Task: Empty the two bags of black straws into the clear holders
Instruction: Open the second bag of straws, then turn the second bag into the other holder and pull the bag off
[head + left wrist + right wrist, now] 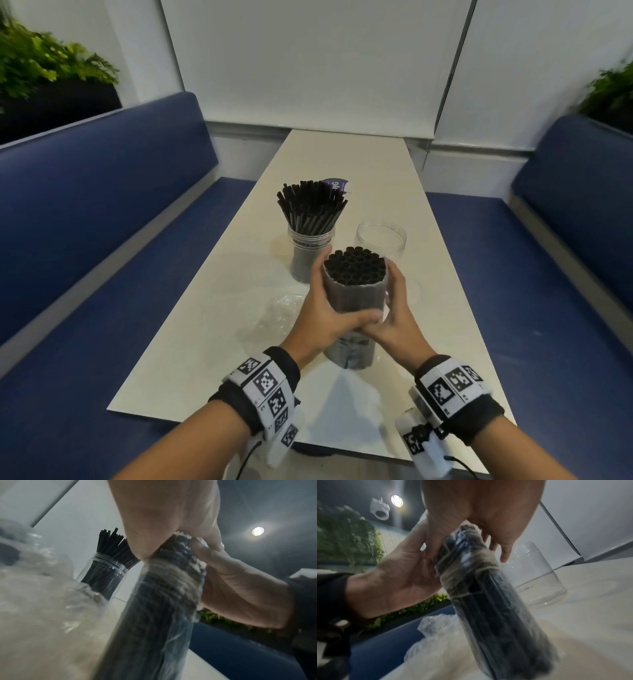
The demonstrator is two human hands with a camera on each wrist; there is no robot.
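A clear bag of black straws [354, 294] stands upright on the table, its open top showing the straw ends. My left hand [325, 308] grips its left side and my right hand [394, 315] grips its right side, thumbs meeting in front. The wrist views show the bag [159, 608] [488, 601] with plastic bunched around its middle. Behind it, the left clear holder [310, 255] is full of black straws. The right clear holder [382, 240] stands with nothing in it.
A crumpled clear plastic bag [279, 313] lies on the table to the left of my hands. The cream table [342, 161] runs away between two blue benches [102, 212]. A purple label [337, 186] sticks up behind the full holder.
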